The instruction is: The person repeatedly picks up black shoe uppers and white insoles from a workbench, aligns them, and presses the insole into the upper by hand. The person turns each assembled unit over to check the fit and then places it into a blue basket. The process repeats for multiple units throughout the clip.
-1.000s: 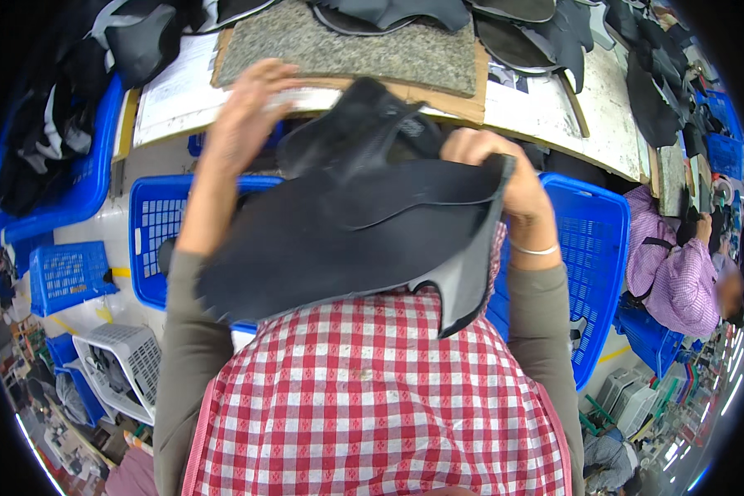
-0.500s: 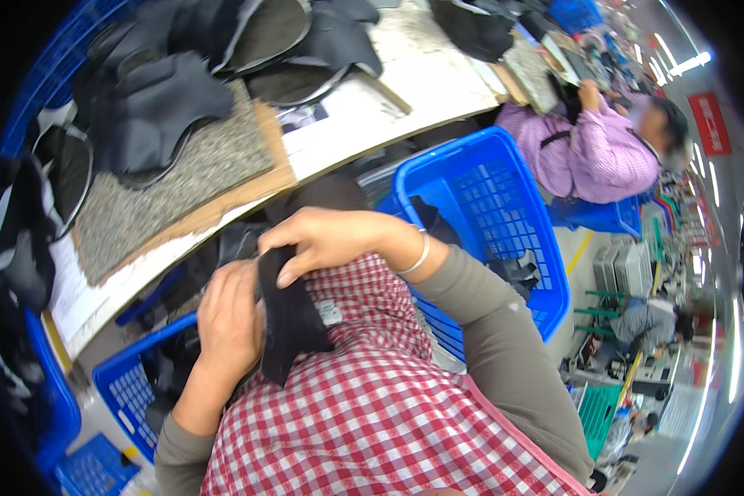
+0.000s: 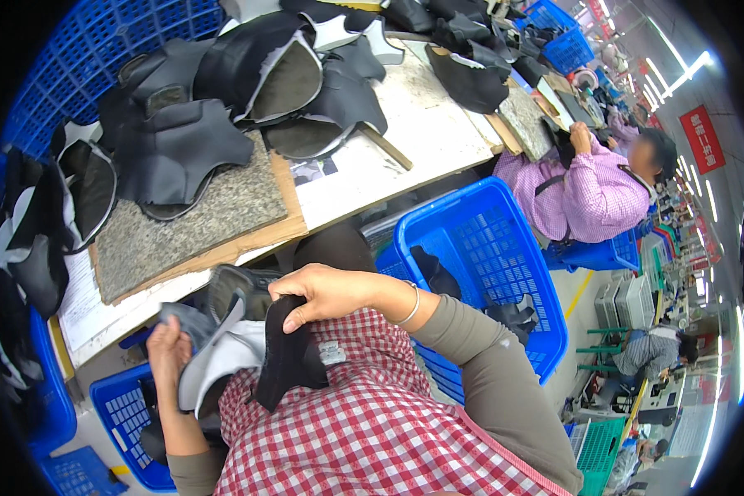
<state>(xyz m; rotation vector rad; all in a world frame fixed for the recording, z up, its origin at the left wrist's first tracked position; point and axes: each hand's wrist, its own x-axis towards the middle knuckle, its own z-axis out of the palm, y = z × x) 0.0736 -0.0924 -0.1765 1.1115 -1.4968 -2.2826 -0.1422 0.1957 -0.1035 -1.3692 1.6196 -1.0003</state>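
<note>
Over my lap I hold a black shoe upper [image 3: 285, 368] whose pale lining [image 3: 223, 357] shows between my hands. My right hand [image 3: 326, 296] pinches its top edge between thumb and fingers. My left hand [image 3: 169, 347] grips a dark grey flap at the other side, the fingers slightly blurred. Whether the black part and the pale-lined part are one piece cannot be told for sure. Ahead on the bench, a stack of black shoe uppers [image 3: 178, 149] lies partly on a speckled grey slab [image 3: 198, 231].
A blue basket [image 3: 479, 217] with a few dark pieces stands to my right, another blue basket [image 3: 124, 413] at lower left. The white bench [image 3: 364, 178] runs along the front. A co-worker in a pink checked top [image 3: 599, 190] sits at its far right.
My left hand has moved left and a little down, spreading the upper so its pale lining shows. The right hand has shifted slightly down, still pinching the black edge. My view has tilted slightly.
</note>
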